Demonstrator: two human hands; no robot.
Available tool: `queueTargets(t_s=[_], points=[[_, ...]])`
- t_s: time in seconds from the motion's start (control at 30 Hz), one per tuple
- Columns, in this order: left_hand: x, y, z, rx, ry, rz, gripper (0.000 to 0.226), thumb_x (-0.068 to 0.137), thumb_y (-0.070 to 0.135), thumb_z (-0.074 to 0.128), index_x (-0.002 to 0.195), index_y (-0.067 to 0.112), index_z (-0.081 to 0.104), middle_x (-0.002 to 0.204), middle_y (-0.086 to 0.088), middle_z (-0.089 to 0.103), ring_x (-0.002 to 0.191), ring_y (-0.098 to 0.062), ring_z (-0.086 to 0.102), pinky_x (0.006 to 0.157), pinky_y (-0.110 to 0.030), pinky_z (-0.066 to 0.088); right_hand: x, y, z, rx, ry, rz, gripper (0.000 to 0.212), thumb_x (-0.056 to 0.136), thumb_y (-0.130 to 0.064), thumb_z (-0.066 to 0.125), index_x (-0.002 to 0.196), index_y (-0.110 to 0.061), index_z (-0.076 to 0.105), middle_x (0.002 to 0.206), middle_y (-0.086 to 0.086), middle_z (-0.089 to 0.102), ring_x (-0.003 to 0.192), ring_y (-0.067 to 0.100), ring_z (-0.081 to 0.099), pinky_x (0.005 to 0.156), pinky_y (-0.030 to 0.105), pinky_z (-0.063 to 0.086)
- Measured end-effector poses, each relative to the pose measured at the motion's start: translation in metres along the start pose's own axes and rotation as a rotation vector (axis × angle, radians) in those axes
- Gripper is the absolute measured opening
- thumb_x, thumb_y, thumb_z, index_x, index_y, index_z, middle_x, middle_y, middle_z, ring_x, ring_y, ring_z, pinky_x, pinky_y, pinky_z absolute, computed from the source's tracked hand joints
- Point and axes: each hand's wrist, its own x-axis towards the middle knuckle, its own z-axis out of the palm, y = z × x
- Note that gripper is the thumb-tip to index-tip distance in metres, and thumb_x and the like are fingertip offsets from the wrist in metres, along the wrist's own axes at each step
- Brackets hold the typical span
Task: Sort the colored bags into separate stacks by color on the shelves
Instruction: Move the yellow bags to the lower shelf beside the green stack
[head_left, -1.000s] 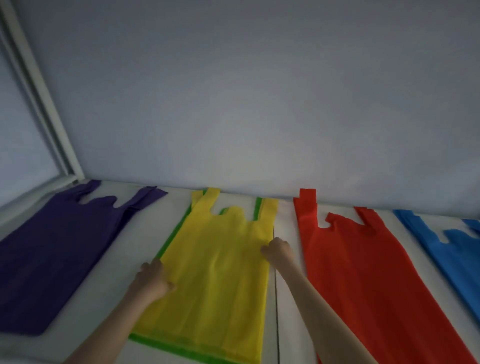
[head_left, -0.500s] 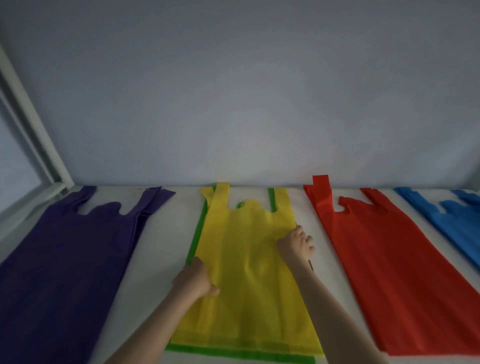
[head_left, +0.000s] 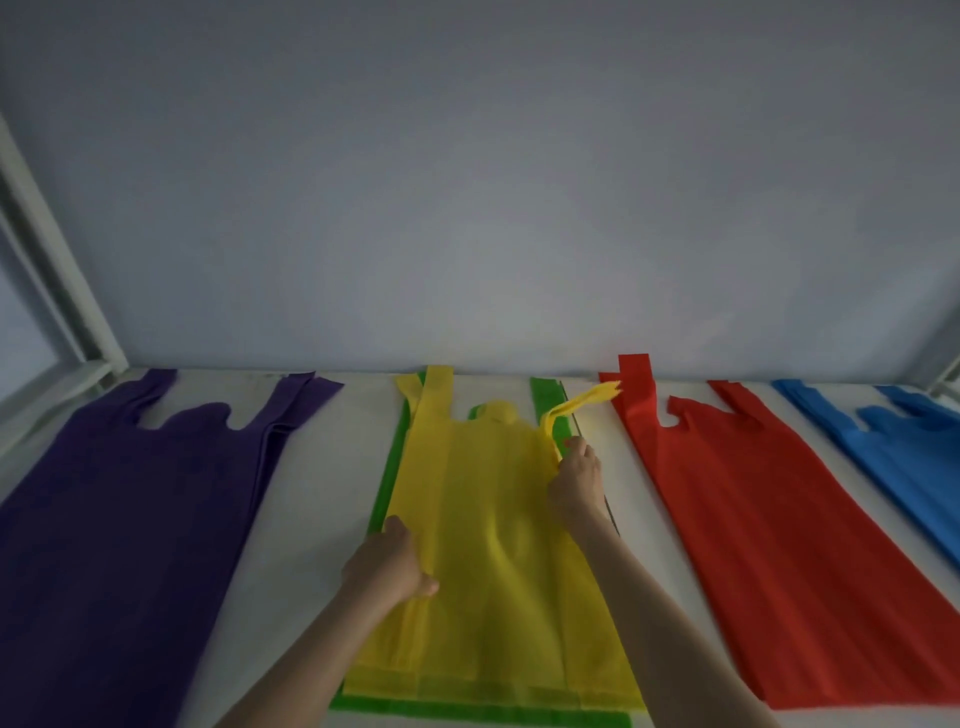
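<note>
yellow bag (head_left: 493, 545) lying flat on top of a green bag (head_left: 387, 483), middle of the white shelf (head_left: 322, 493). left hand (head_left: 389, 564) gripping its left edge, fingers curled round the fabric. right hand (head_left: 576, 475) pinching the right edge, one yellow handle flipped up toward the red bag (head_left: 769, 545). purple bag (head_left: 119, 519) far left, blue bag (head_left: 893, 447) far right, all well apart.
</note>
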Motion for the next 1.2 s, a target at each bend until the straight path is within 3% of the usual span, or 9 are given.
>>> queueTargets(t_s=[0.17,0.3,0.47,0.63,0.77,0.9,1.03,1.1,1.2], points=[[-0.004,0.0,-0.002,-0.02,0.001,-0.007,0.096,0.089,0.04,0.058,0.151,0.003,-0.005,0.157,-0.014,0.018,0.14,-0.025,0.034,0.109,-0.034,0.038,0.004,-0.006,0.001,-0.015,-0.023,0.052,0.04,0.089,0.001,0.04,0.124,-0.011,0.054,0.132,0.013,0.046,0.127,0.031,0.037,0.104,0.038,0.033],[-0.005,-0.003,-0.002,-0.087,0.015,-0.013,0.089,0.089,0.044,0.057,0.151,0.005,0.006,0.155,-0.014,0.022,0.139,-0.026,0.034,0.109,-0.036,0.038,0.012,-0.002,-0.006,0.182,-0.07,0.17,0.042,0.086,0.003,0.042,0.128,0.002,0.042,0.131,0.022,0.049,0.124,0.037,0.044,0.099,0.04,0.039],[-0.011,-0.002,-0.004,-0.133,0.188,-0.105,0.065,0.096,0.038,0.045,0.145,0.006,0.017,0.15,-0.016,0.022,0.137,-0.031,0.028,0.105,-0.037,0.038,0.016,0.006,-0.016,0.154,-0.166,0.263,0.037,0.091,-0.001,0.04,0.127,0.007,0.04,0.129,0.026,0.05,0.118,0.038,0.05,0.082,0.037,0.044],[-0.003,-0.001,-0.003,-0.326,0.151,-0.179,0.069,0.093,0.038,0.053,0.144,0.003,0.021,0.147,-0.015,0.031,0.135,-0.031,0.035,0.104,-0.037,0.038,0.021,0.008,-0.021,0.154,-0.154,0.274,0.038,0.092,0.0,0.038,0.129,0.008,0.037,0.132,0.027,0.047,0.12,0.04,0.049,0.088,0.04,0.043],[0.003,-0.001,-0.006,-0.345,0.125,-0.178,0.062,0.091,0.043,0.053,0.137,0.004,0.036,0.14,-0.014,0.043,0.129,-0.029,0.044,0.1,-0.035,0.041,0.023,0.007,-0.023,0.17,-0.174,0.25,0.039,0.093,-0.004,0.04,0.13,0.008,0.037,0.132,0.028,0.048,0.12,0.04,0.049,0.084,0.039,0.042],[0.005,0.002,-0.003,-0.43,0.147,-0.09,0.054,0.096,0.027,0.049,0.139,0.001,0.03,0.134,-0.015,0.048,0.12,-0.03,0.053,0.094,-0.036,0.046,0.022,0.007,-0.02,0.202,-0.152,0.242,0.038,0.096,-0.011,0.038,0.129,0.008,0.039,0.131,0.028,0.049,0.119,0.039,0.049,0.078,0.033,0.038],[0.004,-0.001,-0.002,-0.394,0.168,-0.038,0.051,0.098,0.017,0.043,0.143,-0.001,0.027,0.139,-0.015,0.045,0.122,-0.027,0.052,0.091,-0.031,0.046,0.021,0.008,-0.019,0.167,-0.147,0.243,0.036,0.095,-0.004,0.035,0.129,0.007,0.039,0.13,0.026,0.049,0.119,0.039,0.05,0.076,0.034,0.038],[0.006,-0.003,-0.004,-0.424,0.156,-0.021,0.049,0.098,0.015,0.043,0.142,-0.002,0.028,0.129,-0.015,0.05,0.104,-0.023,0.057,0.078,-0.028,0.046,0.021,0.007,-0.02,0.155,-0.151,0.236,0.036,0.094,-0.001,0.035,0.128,0.007,0.039,0.129,0.026,0.05,0.118,0.04,0.05,0.075,0.034,0.037],[0.009,-0.004,-0.005,-0.477,0.129,-0.019,0.039,0.096,0.013,0.043,0.129,-0.005,0.038,0.081,-0.003,0.044,0.061,-0.01,0.039,0.051,-0.02,0.032,0.02,0.005,-0.021,0.159,-0.159,0.226,0.036,0.092,-0.001,0.036,0.127,0.008,0.04,0.129,0.027,0.05,0.118,0.04,0.05,0.08,0.036,0.041]])
